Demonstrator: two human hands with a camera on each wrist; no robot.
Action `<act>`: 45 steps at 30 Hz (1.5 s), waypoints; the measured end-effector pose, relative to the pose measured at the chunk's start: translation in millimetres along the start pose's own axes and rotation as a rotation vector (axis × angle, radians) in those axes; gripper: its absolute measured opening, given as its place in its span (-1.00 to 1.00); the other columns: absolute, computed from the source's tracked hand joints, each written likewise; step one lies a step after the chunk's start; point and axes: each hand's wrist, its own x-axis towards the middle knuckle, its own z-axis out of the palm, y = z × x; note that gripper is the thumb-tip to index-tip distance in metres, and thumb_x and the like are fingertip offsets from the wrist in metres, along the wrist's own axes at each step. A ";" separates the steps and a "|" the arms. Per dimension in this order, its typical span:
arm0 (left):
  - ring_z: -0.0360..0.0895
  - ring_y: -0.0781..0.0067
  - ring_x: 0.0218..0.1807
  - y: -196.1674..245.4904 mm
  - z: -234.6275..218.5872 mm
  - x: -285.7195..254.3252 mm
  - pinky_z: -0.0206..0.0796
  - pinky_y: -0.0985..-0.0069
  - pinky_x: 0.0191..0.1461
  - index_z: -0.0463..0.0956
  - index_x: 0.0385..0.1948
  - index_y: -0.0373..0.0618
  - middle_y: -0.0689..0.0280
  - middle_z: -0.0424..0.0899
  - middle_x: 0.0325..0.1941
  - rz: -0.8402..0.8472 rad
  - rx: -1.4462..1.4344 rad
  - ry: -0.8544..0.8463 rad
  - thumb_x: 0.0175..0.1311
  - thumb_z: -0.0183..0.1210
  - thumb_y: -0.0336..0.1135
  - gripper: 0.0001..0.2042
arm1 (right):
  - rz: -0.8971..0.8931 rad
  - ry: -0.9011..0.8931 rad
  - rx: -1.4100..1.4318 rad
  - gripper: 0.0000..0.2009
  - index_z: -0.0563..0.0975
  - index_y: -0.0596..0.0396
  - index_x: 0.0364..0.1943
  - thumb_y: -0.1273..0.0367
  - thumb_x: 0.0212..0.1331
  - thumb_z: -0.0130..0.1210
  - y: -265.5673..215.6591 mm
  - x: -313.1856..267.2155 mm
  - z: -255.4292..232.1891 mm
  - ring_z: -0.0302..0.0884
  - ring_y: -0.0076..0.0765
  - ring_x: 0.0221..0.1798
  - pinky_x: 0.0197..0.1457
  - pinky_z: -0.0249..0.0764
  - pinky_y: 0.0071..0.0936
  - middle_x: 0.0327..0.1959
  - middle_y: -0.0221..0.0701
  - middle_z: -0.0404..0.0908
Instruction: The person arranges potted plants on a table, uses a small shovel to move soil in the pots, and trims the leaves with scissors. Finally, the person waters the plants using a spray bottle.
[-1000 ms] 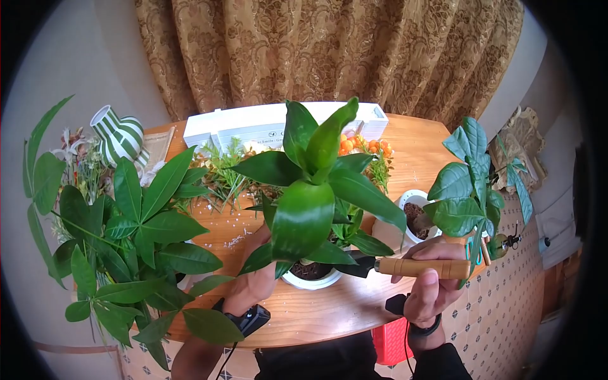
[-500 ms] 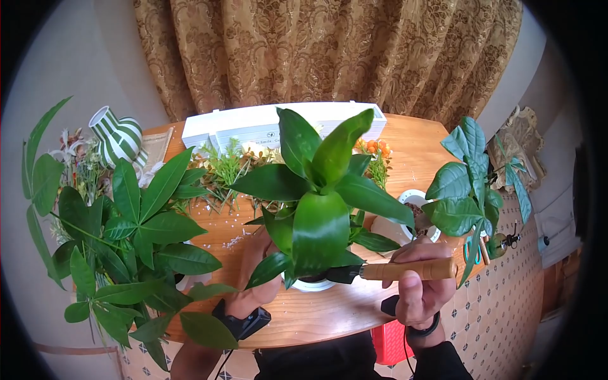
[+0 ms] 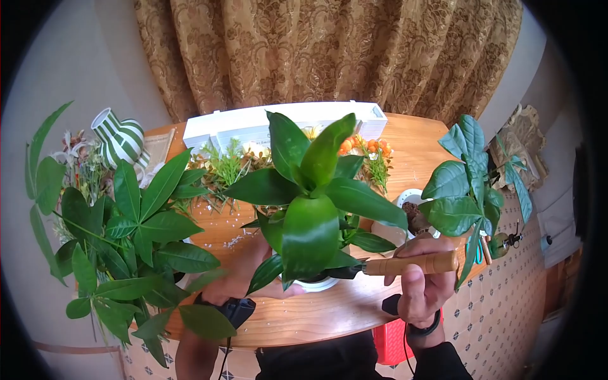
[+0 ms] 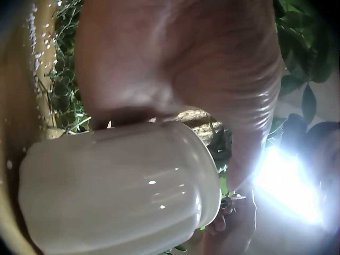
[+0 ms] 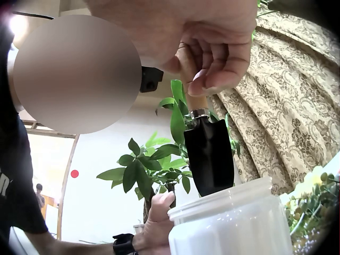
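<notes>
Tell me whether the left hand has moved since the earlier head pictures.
Yes: in the head view, the left hand has shifted toward the picture's left, judged against the white box.

The table [image 3: 304, 320] is viewed from above its near edge; the curtain [image 3: 304, 57] is shared by the right-wrist view, set low and aimed toward the left end; the white pot [image 4: 117, 186] is framed close, sideways, by the left-wrist camera.

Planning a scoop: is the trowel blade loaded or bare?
Bare on the side seen: the right wrist view shows the trowel blade plain black, without visible soil. Its hidden side I cannot tell.
</notes>
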 end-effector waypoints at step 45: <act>0.64 0.36 -0.13 9.9 6.2 7.9 0.50 0.35 0.01 0.59 0.02 -0.15 0.26 0.73 -0.12 -0.126 -0.105 -0.142 -0.08 0.55 -0.06 -0.40 | -0.065 -0.018 -0.116 -0.71 0.45 0.26 -0.10 0.45 0.21 0.31 2.0 10.9 5.6 0.52 -0.29 -0.39 -0.33 0.42 -0.40 -0.27 -0.18 0.58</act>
